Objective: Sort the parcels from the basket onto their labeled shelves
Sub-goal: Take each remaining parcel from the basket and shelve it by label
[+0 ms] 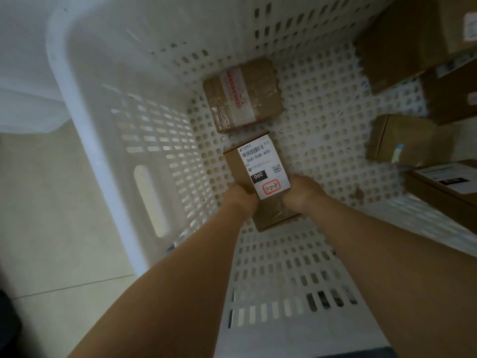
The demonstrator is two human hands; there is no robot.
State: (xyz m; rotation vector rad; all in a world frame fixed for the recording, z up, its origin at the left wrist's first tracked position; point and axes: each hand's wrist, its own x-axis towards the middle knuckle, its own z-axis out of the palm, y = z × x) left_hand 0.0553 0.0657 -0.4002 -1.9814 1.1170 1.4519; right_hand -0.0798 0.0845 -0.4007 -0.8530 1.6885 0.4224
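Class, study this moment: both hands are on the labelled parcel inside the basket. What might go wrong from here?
1. The left hand and right hand hold only the near end of the labelled parcel, so the far end might tip during lifting.
2. The taped parcel lies right beside it and might get knocked.
3. The handwritten code is scrawled; misreading could mean the wrong shelf.

Pale tiled floor (51, 228) beside it all

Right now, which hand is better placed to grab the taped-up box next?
Probably the left hand. Both hands grip the labeled parcel, so one must let go first. The taped box lies just beyond it in the basket, slightly toward the left side; the right hand sits farther across.
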